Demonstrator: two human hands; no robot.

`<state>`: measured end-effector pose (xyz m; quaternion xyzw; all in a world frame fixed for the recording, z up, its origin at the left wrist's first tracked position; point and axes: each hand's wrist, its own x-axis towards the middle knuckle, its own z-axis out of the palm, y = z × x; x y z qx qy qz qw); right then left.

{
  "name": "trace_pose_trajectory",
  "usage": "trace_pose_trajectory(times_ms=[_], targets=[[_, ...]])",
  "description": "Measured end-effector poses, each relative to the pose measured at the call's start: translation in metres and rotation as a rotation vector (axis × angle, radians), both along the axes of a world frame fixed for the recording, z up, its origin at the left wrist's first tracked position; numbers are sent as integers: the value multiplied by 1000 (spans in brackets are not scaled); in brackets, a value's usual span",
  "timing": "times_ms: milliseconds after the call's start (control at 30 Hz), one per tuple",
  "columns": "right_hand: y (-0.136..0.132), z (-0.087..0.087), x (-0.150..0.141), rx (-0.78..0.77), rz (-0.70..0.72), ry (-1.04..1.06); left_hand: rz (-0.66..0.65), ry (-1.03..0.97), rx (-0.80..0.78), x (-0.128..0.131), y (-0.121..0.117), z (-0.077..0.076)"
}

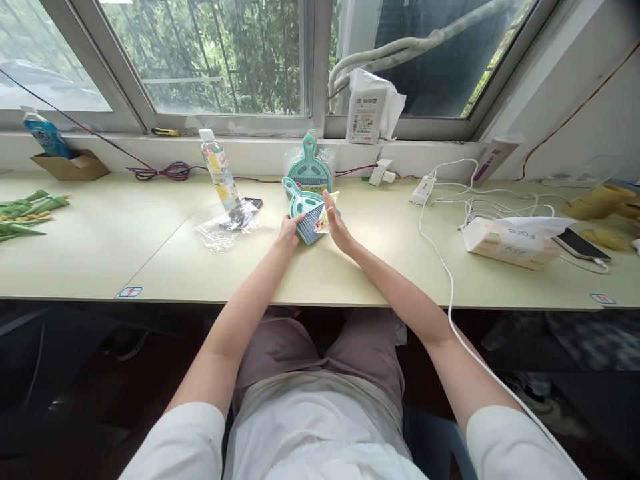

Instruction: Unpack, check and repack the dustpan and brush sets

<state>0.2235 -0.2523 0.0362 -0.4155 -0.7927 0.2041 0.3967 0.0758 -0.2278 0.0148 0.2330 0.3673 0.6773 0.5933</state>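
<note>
A small mint-green dustpan (297, 199) with a grey-bristled brush (309, 223) in it is tilted over the desk, its handle pointing up and left. My left hand (289, 231) grips its left edge, thumb on the front. A printed yellow-and-white label (325, 217) sits at its right side. My right hand (339, 227) is against that label, fingers stretched out and held upright. Just behind, a similar mint-green dustpan-and-brush set (311, 165), partly in clear plastic, leans at the wall; its lower part is hidden.
Left of my hands stand a clear bottle (220, 170) and crumpled clear plastic (219, 233) by a dark phone (243, 213). To the right are a tissue pack (510, 247), white cables (470, 200) and another phone (580, 245). A white cable hangs over the desk's front edge.
</note>
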Motion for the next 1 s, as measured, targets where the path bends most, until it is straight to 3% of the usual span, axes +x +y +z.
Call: trace_pose_trajectory(times_ms=[267,467,567,667,833,1000], targets=[[10,-10,-6,-39,-6,63,23,-17,8,-2,-1,2],[25,-1,15,-57,-227,57,66,-4,19,-4,-1,3],[38,-8,32,-90,-303,194,78,7,-18,-7,1,2],[53,-21,45,-147,-340,464,93,8,-46,-8,3,2],[68,-31,54,-303,-328,857,117,2,-79,-8,4,2],[54,-17,42,-269,-164,830,129,52,-90,-4,2,0]])
